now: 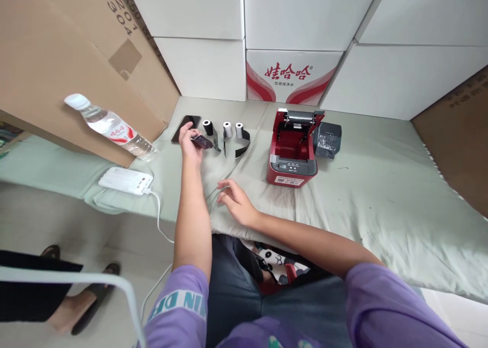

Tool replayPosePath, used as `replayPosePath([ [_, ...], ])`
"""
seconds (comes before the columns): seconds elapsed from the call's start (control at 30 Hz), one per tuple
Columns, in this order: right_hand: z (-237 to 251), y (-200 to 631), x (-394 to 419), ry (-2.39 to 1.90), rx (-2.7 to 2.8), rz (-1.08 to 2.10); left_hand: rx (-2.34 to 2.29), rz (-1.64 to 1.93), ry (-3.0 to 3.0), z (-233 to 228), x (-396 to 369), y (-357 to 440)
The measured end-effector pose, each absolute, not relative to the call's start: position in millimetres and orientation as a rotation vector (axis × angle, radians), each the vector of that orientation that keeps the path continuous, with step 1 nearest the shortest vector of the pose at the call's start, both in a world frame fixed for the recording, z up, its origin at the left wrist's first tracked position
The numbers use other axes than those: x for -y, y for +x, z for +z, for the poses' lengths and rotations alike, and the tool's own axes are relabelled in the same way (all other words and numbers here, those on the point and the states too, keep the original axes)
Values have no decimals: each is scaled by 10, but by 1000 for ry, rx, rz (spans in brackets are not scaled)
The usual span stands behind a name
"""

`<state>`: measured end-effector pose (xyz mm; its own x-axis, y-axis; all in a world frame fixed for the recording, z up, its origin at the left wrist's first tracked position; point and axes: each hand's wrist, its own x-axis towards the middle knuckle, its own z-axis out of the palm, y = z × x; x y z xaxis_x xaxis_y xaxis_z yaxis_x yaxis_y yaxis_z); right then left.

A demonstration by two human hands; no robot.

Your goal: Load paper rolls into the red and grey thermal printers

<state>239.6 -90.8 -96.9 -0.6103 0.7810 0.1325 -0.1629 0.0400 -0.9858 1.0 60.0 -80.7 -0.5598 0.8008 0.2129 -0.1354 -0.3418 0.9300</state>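
glossy red plastic printer, matt pale cloth bed sheet, clear plastic bottle, brown cardboard box.

Open cloth lies right of the red printer and before it. Rolls, phone and bottle crowd the far left. Stacked boxes wall the back.
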Motion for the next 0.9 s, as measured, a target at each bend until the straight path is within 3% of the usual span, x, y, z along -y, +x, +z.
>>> replayPosePath([
  [0.2,-937,2409,884,-646,1654,1640,-1564,1860,984,-646,-546,-70],
  [0.43,-943,2408,875,-643,1696,1577,-2119,1225,1572,-323,-480,-452],
  [0.9,-940,2402,846,-631,1729,1546,-2238,954,1626,-398,-632,-482],
])
